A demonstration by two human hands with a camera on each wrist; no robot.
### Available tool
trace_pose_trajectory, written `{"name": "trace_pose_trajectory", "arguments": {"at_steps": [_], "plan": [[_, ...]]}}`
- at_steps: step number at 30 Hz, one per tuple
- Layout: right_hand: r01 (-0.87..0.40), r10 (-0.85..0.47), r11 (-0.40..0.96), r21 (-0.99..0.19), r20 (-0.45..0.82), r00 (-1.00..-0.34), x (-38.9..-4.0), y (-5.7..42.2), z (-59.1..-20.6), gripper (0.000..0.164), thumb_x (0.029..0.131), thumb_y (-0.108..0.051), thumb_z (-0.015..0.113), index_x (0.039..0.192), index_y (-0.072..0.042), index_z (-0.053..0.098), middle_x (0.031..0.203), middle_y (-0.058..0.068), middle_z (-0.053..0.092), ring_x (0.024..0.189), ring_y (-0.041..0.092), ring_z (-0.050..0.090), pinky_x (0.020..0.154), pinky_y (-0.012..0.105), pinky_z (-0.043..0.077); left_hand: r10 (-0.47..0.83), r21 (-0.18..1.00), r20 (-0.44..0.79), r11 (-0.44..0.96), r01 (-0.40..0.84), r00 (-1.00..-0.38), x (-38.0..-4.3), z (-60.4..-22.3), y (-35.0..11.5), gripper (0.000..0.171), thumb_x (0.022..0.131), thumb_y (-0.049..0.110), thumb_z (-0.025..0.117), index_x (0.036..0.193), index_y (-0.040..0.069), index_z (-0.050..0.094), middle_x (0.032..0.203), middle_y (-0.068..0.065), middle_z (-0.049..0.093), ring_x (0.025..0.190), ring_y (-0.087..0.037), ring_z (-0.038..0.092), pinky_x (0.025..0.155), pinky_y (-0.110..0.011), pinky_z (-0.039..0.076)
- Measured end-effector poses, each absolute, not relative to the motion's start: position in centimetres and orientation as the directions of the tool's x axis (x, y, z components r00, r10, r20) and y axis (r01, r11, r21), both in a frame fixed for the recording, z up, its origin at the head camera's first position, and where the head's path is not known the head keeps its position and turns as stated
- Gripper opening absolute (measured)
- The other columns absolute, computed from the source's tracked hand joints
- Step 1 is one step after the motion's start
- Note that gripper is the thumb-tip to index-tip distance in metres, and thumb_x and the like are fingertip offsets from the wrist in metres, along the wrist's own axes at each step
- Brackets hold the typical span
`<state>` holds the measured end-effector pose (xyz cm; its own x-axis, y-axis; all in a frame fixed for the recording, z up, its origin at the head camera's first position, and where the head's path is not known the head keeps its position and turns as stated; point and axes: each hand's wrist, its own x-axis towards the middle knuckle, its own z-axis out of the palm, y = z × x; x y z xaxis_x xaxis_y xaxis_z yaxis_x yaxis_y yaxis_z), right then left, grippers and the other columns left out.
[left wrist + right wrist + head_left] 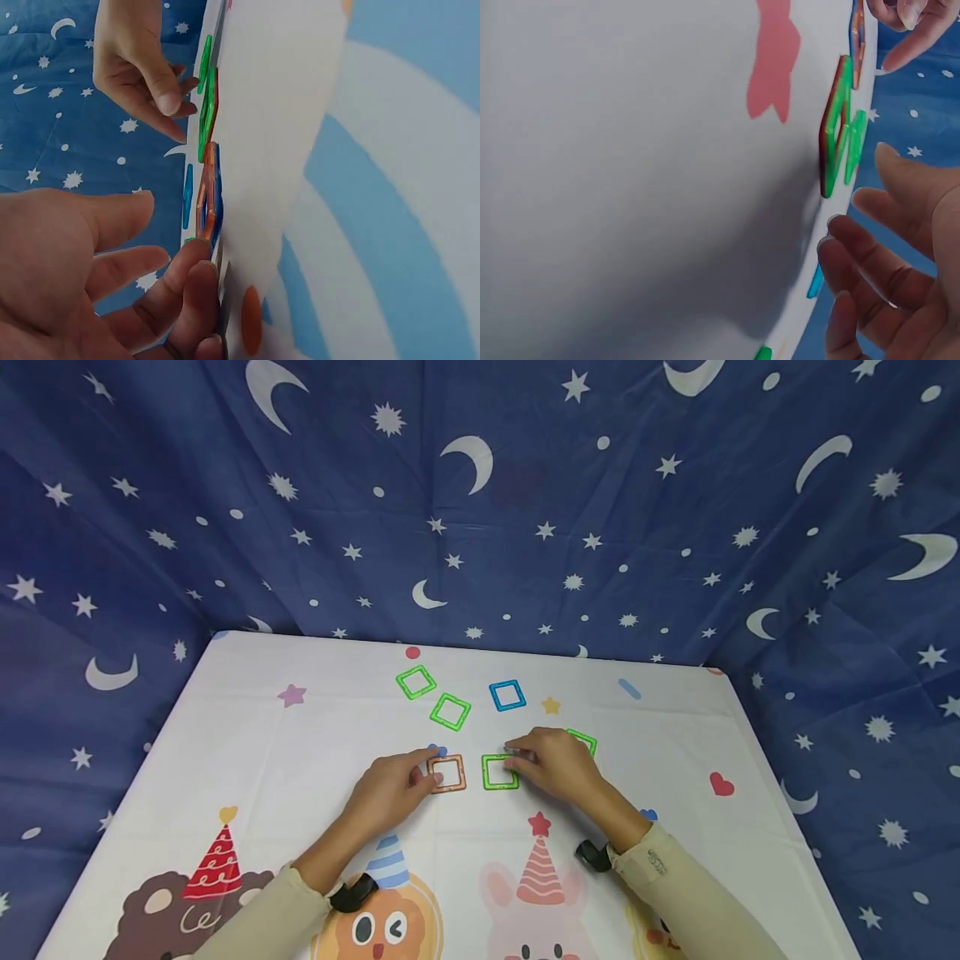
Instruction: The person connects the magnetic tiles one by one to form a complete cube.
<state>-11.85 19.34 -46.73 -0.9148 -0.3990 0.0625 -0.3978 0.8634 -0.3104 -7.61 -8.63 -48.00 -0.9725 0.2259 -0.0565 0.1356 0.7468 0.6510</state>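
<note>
Orange frame (462,772) lies at the fingertips of the left hand (390,789), whose fingers are parted and touch its left side; a blue layer (218,202) shows beneath. Opposite, the right hand (558,764) has its fingers apart beside a green frame (500,787); contact there cannot be confirmed. Beyond the fingertips lie two more green frames (444,724) and a blue frame (510,708). Risk: uneven fingertip pressure could slide the orange frame off its layer.

No readable text, number or brand; only a small illegible dark mark (656,862) on the right sleeve (701,897)
</note>
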Motion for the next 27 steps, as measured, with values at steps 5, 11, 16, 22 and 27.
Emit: {"name": "trace_pose_trajectory", "arguments": {"at_steps": [5,11,16,22,27], "plan": [[-0.323,-0.35,0.879,-0.35,-0.014,-0.937,-12.4,18.7,-47.2,0.025,0.082,-0.034,0.087,0.104,-0.021,0.082,0.088,-0.006,0.072,0.074,0.008,0.057,0.066,0.027,0.047,0.198,0.647,-0.053,0.753,0.117,-0.979,-7.9,-48.2,-8.5,0.046,0.093,0.032,0.075,0.136,0.017,0.067,0.072,0.01,0.056,0.063,-0.009,0.047,0.061,-0.027,0.038],[-0.233,-0.285,0.884,-0.406,-0.07,-0.956,-13.0,18.3,-47.6,0.021,0.079,-0.03,0.09,0.097,-0.022,0.081,0.085,-0.006,0.067,0.078,0.012,0.056,0.07,0.029,0.048,0.175,0.632,-0.079,0.77,0.087,-0.981,-8.2,-48.3,-8.4,0.045,0.092,0.035,0.076,0.135,0.023,0.069,0.067,0.009,0.053,0.059,-0.011,0.045,0.056,-0.028,0.035],[-0.197,-0.262,0.891,-0.409,-0.108,-0.959,-13.4,17.9,-47.7,0.017,0.079,-0.029,0.09,0.087,-0.022,0.076,0.081,-0.006,0.062,0.078,0.013,0.054,0.069,0.03,0.046,0.156,0.604,-0.104,0.795,0.063,-0.982,-8.3,-48.3,-8.4,0.042,0.091,0.036,0.077,0.132,0.031,0.071,0.064,0.008,0.05,0.059,-0.013,0.044,0.055,-0.029,0.033],[-0.138,-0.217,0.9,-0.413,-0.149,-0.965,-13.5,17.6,-47.5,0.017,0.08,-0.028,0.089,0.077,-0.022,0.073,0.078,-0.005,0.06,0.076,0.014,0.054,0.065,0.029,0.043,0.141,0.591,-0.128,0.805,0.039,-0.982,-8.3,-48.3,-8.5,0.041,0.09,0.034,0.078,0.131,0.033,0.071,0.066,0.008,0.051,0.06,-0.013,0.045,0.055,-0.03,0.033],[-0.138,-0.226,0.906,-0.399,-0.181,-0.957,-13.5,17.6,-47.5,0.023,0.084,-0.029,0.086,0.072,-0.02,0.068,0.079,-0.003,0.059,0.074,0.015,0.054,0.061,0.029,0.043,0.144,0.577,-0.156,0.817,0.028,-0.977,-8.4,-48.4,-8.4,0.041,0.09,0.034,0.078,0.131,0.034,0.071,0.067,0.007,0.05,0.061,-0.014,0.046,0.055,-0.031,0.033]]}}
